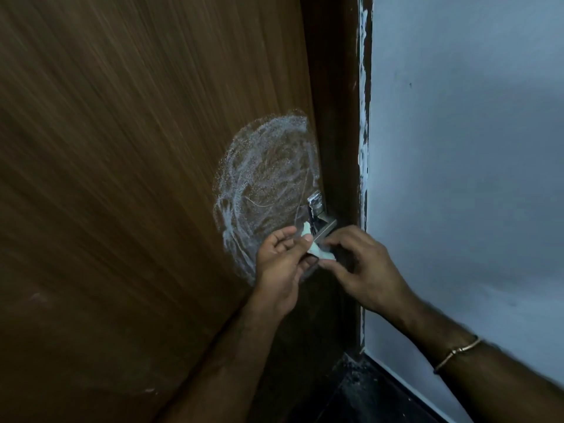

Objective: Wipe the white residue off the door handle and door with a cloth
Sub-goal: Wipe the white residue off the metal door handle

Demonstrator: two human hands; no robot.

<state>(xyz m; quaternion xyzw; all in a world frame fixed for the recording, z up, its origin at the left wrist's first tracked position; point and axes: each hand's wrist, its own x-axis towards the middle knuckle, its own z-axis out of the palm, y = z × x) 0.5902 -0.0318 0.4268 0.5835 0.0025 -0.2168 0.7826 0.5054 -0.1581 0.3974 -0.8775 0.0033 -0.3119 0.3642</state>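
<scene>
A brown wooden door [137,178] carries a round smear of white residue [265,178] beside its metal lever handle [319,215]. My left hand [282,264] and my right hand [363,270] meet just below the handle's base. Between them they pinch a small pale cloth [317,251] that is wrapped over the lever. The left thumb and fingers hold the cloth's near end, and the right fingertips hold its far end. Most of the lever is hidden behind the hands and cloth.
A dark door frame [338,117] runs up the right of the door, with flaky white paint along its edge [363,87]. A pale wall [473,148] fills the right side. Dark floor with specks [360,386] lies in the corner below. A thin bracelet [457,351] circles my right wrist.
</scene>
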